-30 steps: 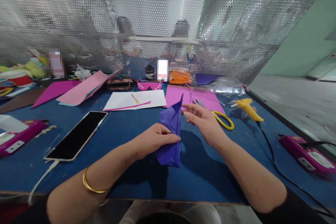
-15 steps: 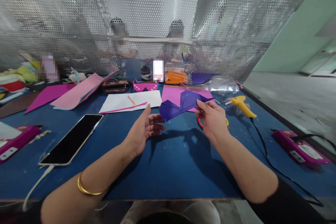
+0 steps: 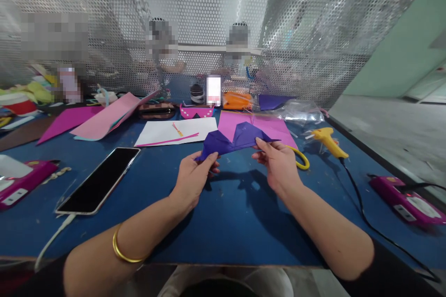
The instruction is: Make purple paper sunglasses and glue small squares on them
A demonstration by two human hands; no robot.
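Note:
A folded piece of purple paper [image 3: 240, 138], with two raised points and a notch between them, is held above the blue table. My left hand [image 3: 195, 171] pinches its left end between thumb and fingers. My right hand [image 3: 278, 158] grips the lower edge toward the right end, thumb on top. Beneath the purple piece lies a pink sheet [image 3: 275, 125]. A yellow scissor-like handle loop [image 3: 304, 160] shows beside my right hand, the rest of it hidden. Left of the pink sheet is a white sheet [image 3: 156, 131] with a thin pink strip [image 3: 174, 140] on it.
A yellow glue gun [image 3: 329, 141] with a black cord lies at right, near a magenta power strip [image 3: 404, 199]. A charging phone [image 3: 99, 181] lies at left. Pink mask-shaped glasses [image 3: 197, 111] and an orange pack [image 3: 237, 100] sit before the perforated metal screen [image 3: 202, 14].
My left hand, open beside the purple paper before, has closed on its left end. The paper has shifted slightly left and tilted. The camera view has moved a little.

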